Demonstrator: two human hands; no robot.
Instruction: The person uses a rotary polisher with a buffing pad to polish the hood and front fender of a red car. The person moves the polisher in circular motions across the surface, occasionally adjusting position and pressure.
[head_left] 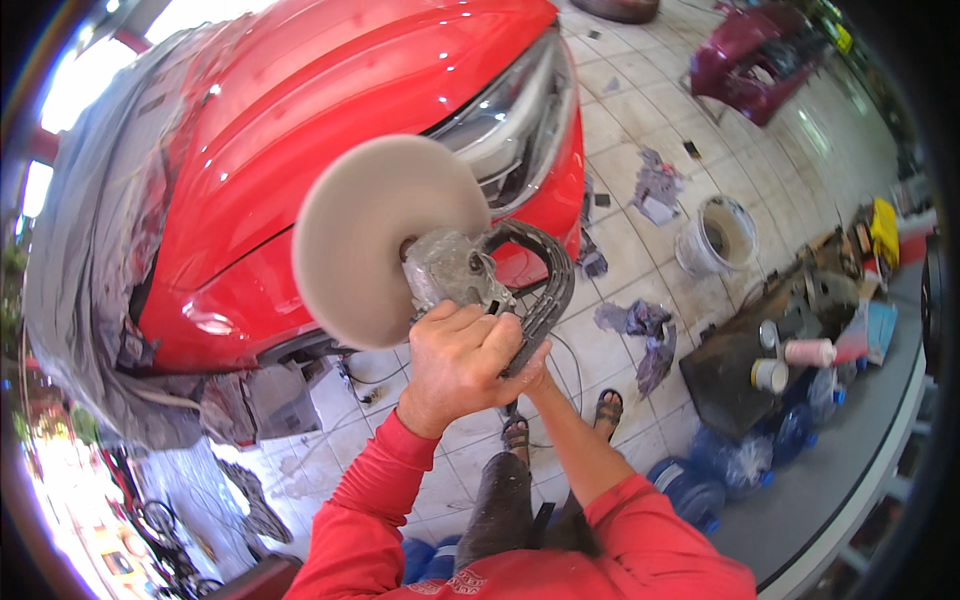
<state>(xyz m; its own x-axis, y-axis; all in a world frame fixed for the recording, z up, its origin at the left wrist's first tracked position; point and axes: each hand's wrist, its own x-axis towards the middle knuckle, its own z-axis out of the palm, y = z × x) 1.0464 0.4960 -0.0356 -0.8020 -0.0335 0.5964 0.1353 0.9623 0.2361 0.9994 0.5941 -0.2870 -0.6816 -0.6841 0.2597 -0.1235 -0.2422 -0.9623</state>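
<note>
A polisher [445,268] with a scuffed grey metal head is held up in front of a red car [300,130]. Its round off-white pad [370,245] looks smeared, as if spinning, and overlaps the front fender in view; whether it touches the paint I cannot tell. My left hand [455,360] is closed over the polisher's body just behind the metal head. Beneath it, my right hand [533,368] grips the machine near the black loop handle [560,275], its fingers largely hidden. The car's headlight [515,125] shows beyond the pad.
Grey sheeting [90,240] covers the car's left side. A white bucket [716,236] and crumpled masking paper [655,335] are on the tiled floor, where a cord runs near my feet. Bottles and cans stand on the right-hand bench [800,490]. A maroon bumper [755,60] is farther off.
</note>
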